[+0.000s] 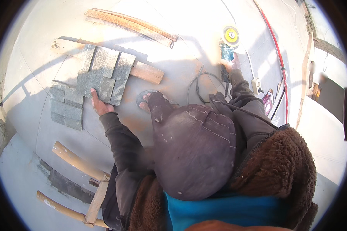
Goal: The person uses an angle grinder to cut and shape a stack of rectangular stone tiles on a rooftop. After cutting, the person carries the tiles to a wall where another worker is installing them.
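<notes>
My left hand (pixel 99 103) grips the near edge of a grey stone cladding panel (pixel 98 73), made of staggered rectangular strips. One finger lies on its top face, and the fingers underneath are hidden. This panel rests across a wooden board (pixel 147 72) on the floor. A second grey stone panel (pixel 66 109) lies just left of it, partly beneath. Out to the right, my right hand (pixel 233 65) is wrapped around the body of a blue angle grinder (pixel 227 52). Its yellow-centred disc (pixel 231 35) points away from me, apart from the stone.
Rusty metal strips (pixel 131 25) lie at the far side. A black cable (pixel 197 82) loops beside my foot (pixel 145 101). To the right are a white socket connector (pixel 256 85) and a red hose (pixel 278 50). Tied wooden poles (pixel 79 159) stand at the lower left.
</notes>
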{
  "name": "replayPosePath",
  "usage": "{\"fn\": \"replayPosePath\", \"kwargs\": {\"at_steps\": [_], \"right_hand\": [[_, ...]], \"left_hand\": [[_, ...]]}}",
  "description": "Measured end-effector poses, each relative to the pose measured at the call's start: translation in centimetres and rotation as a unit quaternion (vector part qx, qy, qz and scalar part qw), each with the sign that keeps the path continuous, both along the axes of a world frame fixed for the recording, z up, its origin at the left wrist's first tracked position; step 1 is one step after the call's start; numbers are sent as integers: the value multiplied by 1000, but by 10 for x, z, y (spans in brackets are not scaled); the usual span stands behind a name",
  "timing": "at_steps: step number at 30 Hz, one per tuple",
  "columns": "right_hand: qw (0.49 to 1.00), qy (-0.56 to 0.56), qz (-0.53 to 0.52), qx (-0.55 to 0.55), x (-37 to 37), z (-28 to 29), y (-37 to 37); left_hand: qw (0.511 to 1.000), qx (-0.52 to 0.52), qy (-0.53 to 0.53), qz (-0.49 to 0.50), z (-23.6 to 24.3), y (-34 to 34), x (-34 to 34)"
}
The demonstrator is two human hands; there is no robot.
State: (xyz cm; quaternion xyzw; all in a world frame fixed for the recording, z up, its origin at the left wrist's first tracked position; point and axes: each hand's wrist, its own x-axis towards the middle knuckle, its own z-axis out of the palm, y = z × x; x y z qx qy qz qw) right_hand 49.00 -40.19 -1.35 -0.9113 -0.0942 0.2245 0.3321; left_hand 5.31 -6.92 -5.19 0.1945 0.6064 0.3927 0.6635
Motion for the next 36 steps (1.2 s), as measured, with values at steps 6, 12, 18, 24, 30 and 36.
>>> {"fn": "replayPosePath", "kwargs": {"at_steps": [6, 12, 18, 24, 30, 36], "right_hand": [[995, -41, 43, -75, 4, -12, -18], [998, -16, 18, -64, 2, -4, -27], [993, -5, 70, -98, 0, -2, -49], [990, 22, 99, -95, -1, 4, -39], [992, 58, 104, -41, -11, 1, -40], [987, 30, 123, -101, -3, -10, -55]], "left_hand": [[999, -11, -21, -27, 0, -1, 0], [997, -40, -47, -47, 0, 1, 2], [993, -79, -66, -57, 6, 3, 10], [993, -74, -81, -48, 15, 7, 11], [997, -60, -36, 21, 7, 9, 16], [998, -29, 25, 47, 25, -1, 25]]}}
